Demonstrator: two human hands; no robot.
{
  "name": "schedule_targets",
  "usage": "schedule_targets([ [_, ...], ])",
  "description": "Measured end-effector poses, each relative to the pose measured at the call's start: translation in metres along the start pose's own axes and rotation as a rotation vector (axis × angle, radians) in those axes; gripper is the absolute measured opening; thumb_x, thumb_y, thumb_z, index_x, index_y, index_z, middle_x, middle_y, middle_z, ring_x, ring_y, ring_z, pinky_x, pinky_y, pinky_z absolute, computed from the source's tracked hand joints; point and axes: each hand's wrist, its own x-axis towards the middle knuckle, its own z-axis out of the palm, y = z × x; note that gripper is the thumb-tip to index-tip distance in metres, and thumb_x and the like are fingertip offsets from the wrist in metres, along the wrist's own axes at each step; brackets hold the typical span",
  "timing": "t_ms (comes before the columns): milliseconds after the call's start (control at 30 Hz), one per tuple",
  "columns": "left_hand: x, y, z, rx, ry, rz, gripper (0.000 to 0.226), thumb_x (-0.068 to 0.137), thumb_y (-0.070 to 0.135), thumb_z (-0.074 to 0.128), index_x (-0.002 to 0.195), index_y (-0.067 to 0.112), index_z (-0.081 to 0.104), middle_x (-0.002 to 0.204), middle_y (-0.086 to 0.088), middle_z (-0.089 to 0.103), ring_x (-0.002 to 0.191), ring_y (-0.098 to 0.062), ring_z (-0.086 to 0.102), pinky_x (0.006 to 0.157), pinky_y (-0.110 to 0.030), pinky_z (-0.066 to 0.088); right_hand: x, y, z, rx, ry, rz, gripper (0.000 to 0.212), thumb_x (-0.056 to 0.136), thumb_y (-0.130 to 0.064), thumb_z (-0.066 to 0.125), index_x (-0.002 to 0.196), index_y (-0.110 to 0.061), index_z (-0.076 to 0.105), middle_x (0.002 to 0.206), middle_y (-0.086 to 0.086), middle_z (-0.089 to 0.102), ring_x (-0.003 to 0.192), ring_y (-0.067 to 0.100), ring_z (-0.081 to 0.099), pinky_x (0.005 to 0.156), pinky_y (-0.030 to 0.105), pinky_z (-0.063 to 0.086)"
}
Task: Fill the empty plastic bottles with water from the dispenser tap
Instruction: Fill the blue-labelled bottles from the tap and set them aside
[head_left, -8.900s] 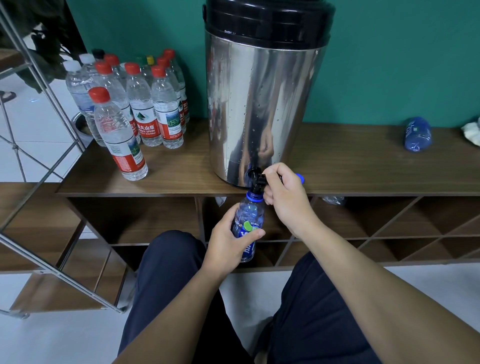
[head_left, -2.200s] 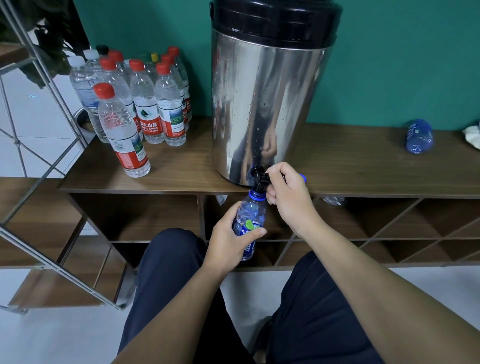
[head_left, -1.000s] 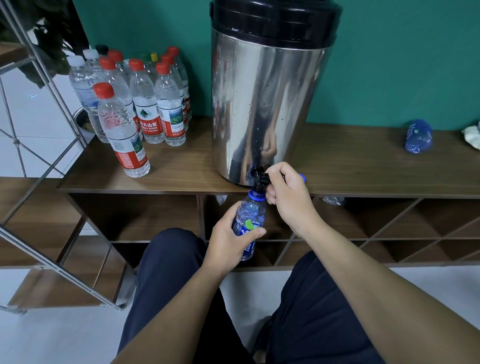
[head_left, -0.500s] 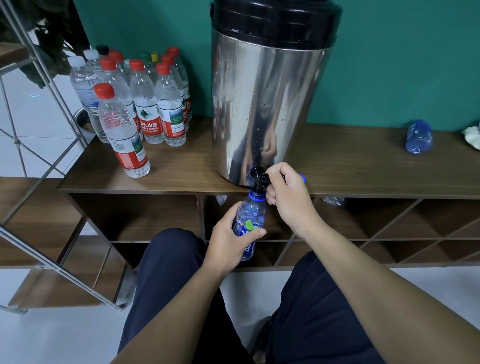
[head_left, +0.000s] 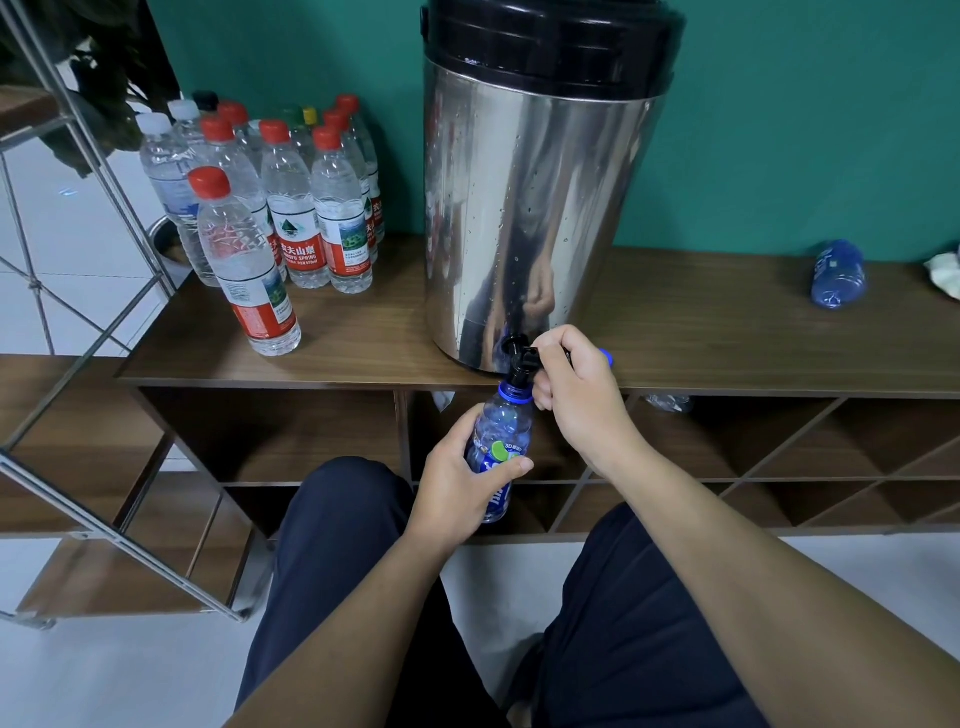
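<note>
The left hand (head_left: 457, 488) wraps its fingers and thumb round a small blue bottle (head_left: 498, 447), holding it upright with its open neck right under the black tap (head_left: 519, 364) at the foot of the steel dispenser (head_left: 530, 208). The right hand (head_left: 576, 400), at 3 o'clock of the tap, curls its fingers on the tap lever, a blue cap (head_left: 605, 356) peeking out behind its knuckles. On the wooden shelf (head_left: 701, 332), capped clear bottles (head_left: 291, 208) cluster at 9 o'clock of the dispenser; another blue bottle (head_left: 837, 274) lies on its side at 3 o'clock
</note>
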Motion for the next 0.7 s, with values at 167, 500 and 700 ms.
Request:
schedule_targets([
  [167,0.0001,-0.0001,0.0002,0.009,0.001,0.005,0.062,0.089,0.013,0.095,0.142,0.027,0.066,0.127,0.006,0.08,0.119,-0.016,0.076,0.113,-0.049,0.059,-0.0002,-0.0006,0.0002,-0.001,0.003,-0.006,0.022,0.116,-0.012,0.048,0.097,-0.004,0.053,0.063,-0.003,0.035,0.058,0.015,0.033,0.056,0.029,0.036],
  [500,0.0003,0.0002,-0.0001,0.006,0.003,-0.016,0.068,0.088,0.016,0.096,0.146,0.03,0.064,0.128,0.011,0.079,0.12,-0.011,0.076,0.113,-0.043,0.059,0.0018,0.0024,-0.0008,-0.014,0.002,-0.015,0.025,0.117,-0.014,0.048,0.103,0.007,0.05,0.065,-0.003,0.035,0.059,0.014,0.033,0.056,0.031,0.035],
  [700,0.0007,-0.0005,-0.0004,0.003,0.002,-0.025,0.07,0.087,0.017,0.097,0.148,0.029,0.063,0.13,0.011,0.079,0.12,-0.01,0.075,0.113,-0.043,0.06,0.0028,0.0038,-0.0009,-0.009,0.004,-0.011,0.024,0.116,-0.014,0.048,0.102,0.004,0.05,0.065,-0.001,0.034,0.059,0.015,0.033,0.057,0.032,0.035],
])
